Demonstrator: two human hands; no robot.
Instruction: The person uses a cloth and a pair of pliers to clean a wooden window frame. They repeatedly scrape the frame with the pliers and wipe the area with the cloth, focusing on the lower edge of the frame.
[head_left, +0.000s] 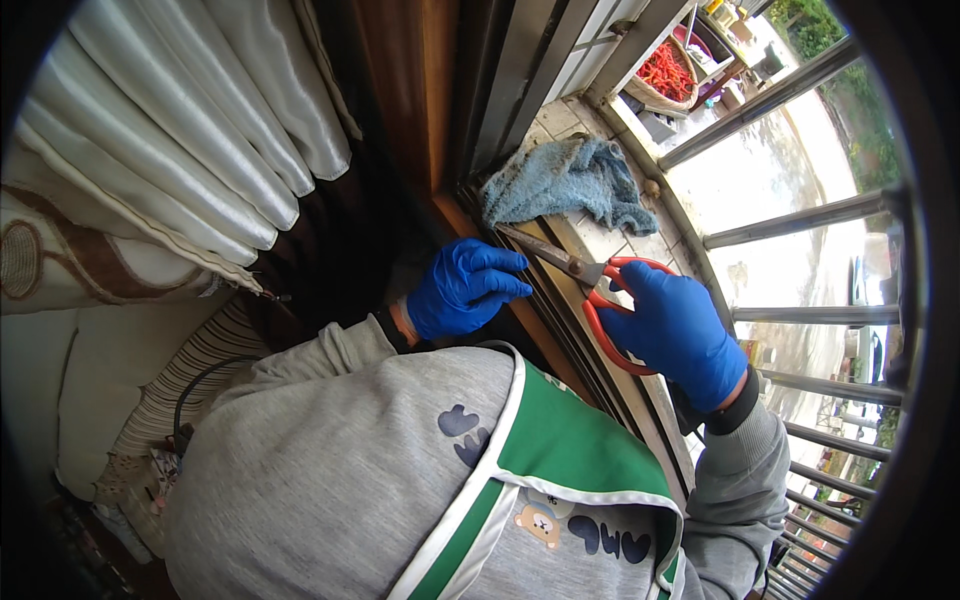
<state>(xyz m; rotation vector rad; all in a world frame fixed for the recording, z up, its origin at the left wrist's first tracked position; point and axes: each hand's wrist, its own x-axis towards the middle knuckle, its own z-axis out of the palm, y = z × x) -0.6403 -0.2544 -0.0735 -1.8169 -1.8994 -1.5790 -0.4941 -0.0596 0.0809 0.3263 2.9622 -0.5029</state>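
Observation:
My right hand (671, 322), in a blue glove, grips the red handles of a pair of scissors (576, 267). Rust-brown blades point towards the upper left, over the sliding-window track (536, 283), and they look closed or nearly so. Across the track's inner edge reaches my left hand (469, 289), also gloved in blue, its fingers pointing at the track below the blades. I see nothing held in it, though its palm side is hidden. Just beyond the scissor tips a dirty light-blue cloth (570, 184) lies crumpled on the tiled sill (559, 116).
Metal window bars (799, 221) run along the right side. Outside stands a woven basket (664, 79) of red chillies. White satin curtains (195, 112) hang at the left, beside the wooden window frame (439, 97).

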